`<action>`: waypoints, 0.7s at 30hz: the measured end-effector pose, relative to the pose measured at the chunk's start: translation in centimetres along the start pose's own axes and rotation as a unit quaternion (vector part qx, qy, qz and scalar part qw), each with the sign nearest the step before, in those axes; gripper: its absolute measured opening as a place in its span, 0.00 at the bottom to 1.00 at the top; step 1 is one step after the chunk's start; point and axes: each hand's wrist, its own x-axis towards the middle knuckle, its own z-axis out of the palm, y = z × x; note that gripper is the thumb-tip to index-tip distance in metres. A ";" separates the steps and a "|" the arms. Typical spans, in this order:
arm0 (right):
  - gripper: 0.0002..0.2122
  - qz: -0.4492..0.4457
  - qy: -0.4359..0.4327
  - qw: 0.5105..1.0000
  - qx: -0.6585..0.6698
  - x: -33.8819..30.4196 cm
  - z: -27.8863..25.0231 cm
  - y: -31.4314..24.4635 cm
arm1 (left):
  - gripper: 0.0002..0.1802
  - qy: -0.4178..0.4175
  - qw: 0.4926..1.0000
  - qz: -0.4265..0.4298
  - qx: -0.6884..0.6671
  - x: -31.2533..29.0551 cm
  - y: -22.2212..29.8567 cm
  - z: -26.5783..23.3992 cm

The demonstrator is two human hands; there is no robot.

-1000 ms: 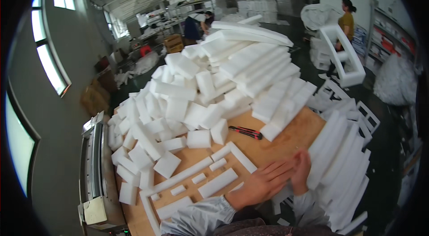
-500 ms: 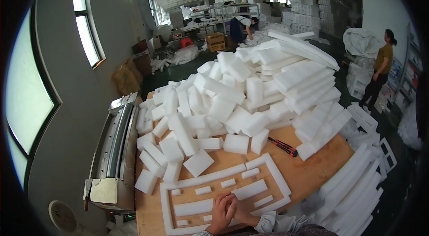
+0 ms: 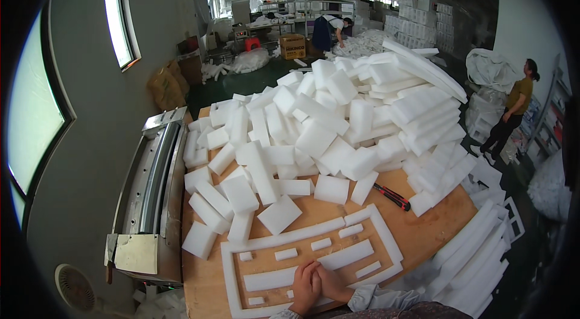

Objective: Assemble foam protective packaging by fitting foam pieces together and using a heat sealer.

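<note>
My left hand [image 3: 306, 287] and my right hand [image 3: 331, 286] are clasped together at the front of the wooden table, fingers closed against each other. No object shows in either of them. They rest above a layout of white foam pieces. A long white foam strip [image 3: 347, 255] lies partly under my fingers. Around it runs a rectangular frame of white foam strips [image 3: 228, 270]. Inside the frame lie several short foam blocks, among them one at the upper middle [image 3: 286, 254] and one at the upper right [image 3: 351, 231].
A big heap of white foam blocks [image 3: 314, 138] covers the far table [image 3: 447, 222]. A red-black utility knife [image 3: 393, 197] lies before it. A metal roller machine [image 3: 151, 192] stands left; long foam strips [image 3: 471, 258] pile up right. Two people [image 3: 513, 107] are farther off.
The view has shifted slightly, so the scene sits a little differently in the picture. My hands stay clasped over the foam layout. The standing person at right has turned the head a little.
</note>
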 end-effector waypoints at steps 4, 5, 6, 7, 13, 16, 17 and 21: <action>0.15 -0.034 0.031 0.999 0.006 0.0 0.1 -0.1 | 0.15 -0.003 1.000 -0.012 -0.010 0.1 0.2 -0.1; 0.15 -0.036 0.035 0.999 0.012 0.0 0.0 -0.2 | 0.15 -0.002 1.000 -0.011 -0.012 0.1 0.0 -0.1; 0.15 -0.037 0.038 0.998 0.017 0.0 0.0 -0.3 | 0.15 -0.003 1.000 -0.012 -0.012 0.0 0.0 -0.1; 0.15 -0.038 0.038 0.998 0.019 0.1 -0.1 -0.6 | 0.15 -0.003 1.000 -0.012 -0.014 0.1 0.0 -0.2; 0.14 -0.004 0.008 1.000 0.000 0.0 -0.4 -1.0 | 0.15 -0.007 1.000 -0.019 -0.017 0.2 0.1 -0.3; 0.12 -0.066 0.048 0.996 0.031 0.8 -0.9 -1.3 | 0.14 0.005 0.991 -0.096 -0.092 -0.5 -0.2 -0.4; 0.10 -0.056 0.056 0.992 0.100 1.6 -1.3 -0.8 | 0.15 0.014 0.972 -0.162 -0.167 -0.4 0.1 -0.4; 0.10 0.041 0.031 0.963 0.265 5.2 -3.9 -0.5 | 0.14 0.069 0.995 0.013 0.074 0.5 2.9 -1.9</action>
